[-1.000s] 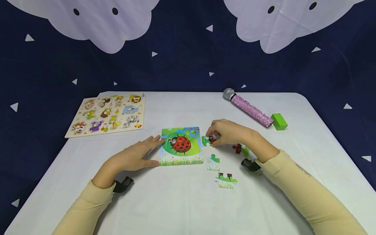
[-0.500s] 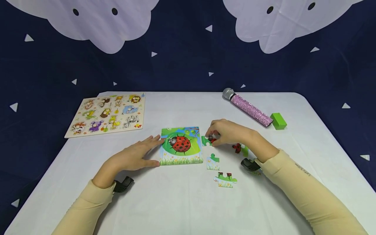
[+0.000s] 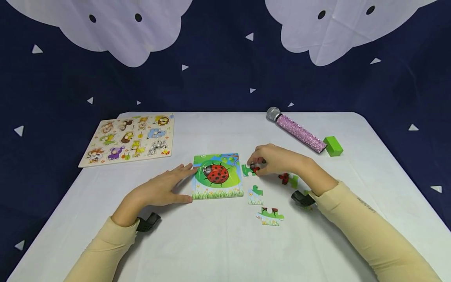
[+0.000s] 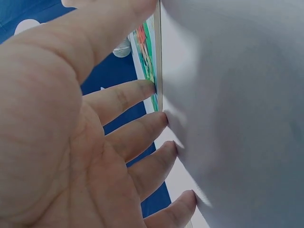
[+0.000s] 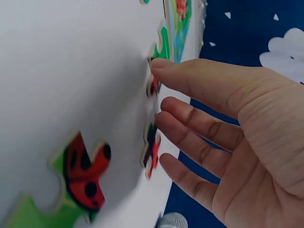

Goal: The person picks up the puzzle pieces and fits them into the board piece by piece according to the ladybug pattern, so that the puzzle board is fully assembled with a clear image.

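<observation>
A square ladybug puzzle picture (image 3: 216, 176) lies mid-table in the head view. My left hand (image 3: 160, 188) rests against its left edge with the fingers spread and nearly straight; the left wrist view shows the fingertips (image 4: 161, 118) at the board's rim. To the right of the picture, my right hand (image 3: 276, 158) curls thumb and fingers round a red and black puzzle piece (image 5: 153, 86), partly hidden beneath them. A green puzzle piece (image 3: 247, 170) sits directly beside it. In the right wrist view another dark and red piece (image 5: 151, 147) lies under the other fingers.
Loose pieces lie nearer me: a flowered corner piece (image 3: 255, 196), an edge piece (image 3: 270, 217) and a red-green piece (image 3: 289, 179) by the right forearm. An animal peg board (image 3: 130, 139) is at back left. A pink glitter microphone (image 3: 299, 131) and green block (image 3: 332, 146) lie back right.
Both hands stay nearly in place, the left on the picture's edge and the right over the pieces. The whole view has shifted slightly with the head.
</observation>
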The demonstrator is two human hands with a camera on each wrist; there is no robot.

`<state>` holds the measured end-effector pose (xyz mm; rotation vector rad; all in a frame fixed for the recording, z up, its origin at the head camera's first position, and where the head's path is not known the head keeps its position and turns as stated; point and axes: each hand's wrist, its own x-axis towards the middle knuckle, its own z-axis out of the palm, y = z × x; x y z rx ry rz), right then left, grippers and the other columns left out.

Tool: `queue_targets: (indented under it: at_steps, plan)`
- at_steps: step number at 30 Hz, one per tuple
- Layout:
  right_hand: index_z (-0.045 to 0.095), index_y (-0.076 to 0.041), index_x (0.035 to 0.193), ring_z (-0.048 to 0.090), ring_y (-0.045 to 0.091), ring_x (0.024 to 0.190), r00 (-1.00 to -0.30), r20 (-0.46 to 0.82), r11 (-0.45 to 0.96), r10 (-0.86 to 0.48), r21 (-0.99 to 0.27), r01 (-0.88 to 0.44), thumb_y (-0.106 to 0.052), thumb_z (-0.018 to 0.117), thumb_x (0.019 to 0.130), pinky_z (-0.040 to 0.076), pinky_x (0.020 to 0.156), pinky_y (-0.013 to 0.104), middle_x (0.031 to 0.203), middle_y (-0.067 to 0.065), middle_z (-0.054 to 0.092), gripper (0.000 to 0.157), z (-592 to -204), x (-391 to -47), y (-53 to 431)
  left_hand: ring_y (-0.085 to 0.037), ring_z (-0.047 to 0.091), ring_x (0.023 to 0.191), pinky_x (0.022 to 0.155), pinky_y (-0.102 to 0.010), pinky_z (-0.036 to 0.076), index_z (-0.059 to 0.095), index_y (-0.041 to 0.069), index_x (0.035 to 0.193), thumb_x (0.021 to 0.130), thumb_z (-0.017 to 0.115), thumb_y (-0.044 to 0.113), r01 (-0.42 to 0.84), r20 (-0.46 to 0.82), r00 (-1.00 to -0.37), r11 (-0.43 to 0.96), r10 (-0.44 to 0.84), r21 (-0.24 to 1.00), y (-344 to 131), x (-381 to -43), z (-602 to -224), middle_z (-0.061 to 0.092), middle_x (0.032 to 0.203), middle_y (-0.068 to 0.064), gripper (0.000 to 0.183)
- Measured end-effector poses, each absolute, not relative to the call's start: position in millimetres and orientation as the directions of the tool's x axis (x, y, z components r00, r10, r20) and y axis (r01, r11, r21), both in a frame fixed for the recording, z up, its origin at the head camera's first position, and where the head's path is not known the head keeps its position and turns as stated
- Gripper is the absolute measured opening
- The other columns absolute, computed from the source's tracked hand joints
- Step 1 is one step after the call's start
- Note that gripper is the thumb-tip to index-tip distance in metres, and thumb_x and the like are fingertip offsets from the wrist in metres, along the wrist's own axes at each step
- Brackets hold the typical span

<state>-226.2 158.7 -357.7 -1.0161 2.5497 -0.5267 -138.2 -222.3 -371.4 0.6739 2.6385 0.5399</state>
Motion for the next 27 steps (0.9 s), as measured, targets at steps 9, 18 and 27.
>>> queue_targets:
  at_steps: [9,18,27]
  plan:
    - [0.075,-0.007,0.133,0.069,0.026,0.113,-0.738,-0.142,0.706,-0.66,-0.453,-0.545,-0.014,0.084,0.092,0.058,0.102,0.048,0.125,0.009,0.073,0.043,-352,-234,179,-0.05,0.018,0.164,0.128,-0.075,0.02,0.036,0.012,0.168,0.096,0.081,0.042,0.37,-0.221,-0.831,0.804,0.511,0.466,-223,-139,-375,0.021,0.177,-0.025,0.09]
    - [0.073,-0.007,0.138,0.068,0.028,0.113,-0.783,-0.156,0.754,-0.602,-0.434,-0.493,-0.016,0.085,0.091,0.059,0.097,0.048,0.126,0.012,0.071,0.049,-357,-244,193,-0.05,0.013,0.165,0.13,-0.075,0.015,0.033,0.014,0.17,0.096,0.079,0.045,0.348,-0.239,-0.831,0.804,0.503,0.482,-226,-140,-376,0.016,0.179,-0.024,0.092]
    - [0.069,-0.005,0.142,0.067,0.027,0.11,-0.793,-0.147,0.766,-0.591,-0.411,-0.494,-0.016,0.085,0.09,0.058,0.094,0.045,0.125,0.014,0.07,0.055,-361,-251,197,-0.051,0.014,0.165,0.129,-0.076,0.016,0.033,0.015,0.17,0.097,0.078,0.046,0.363,-0.231,-0.827,0.8,0.513,0.477,-226,-143,-378,0.017,0.178,-0.024,0.092]
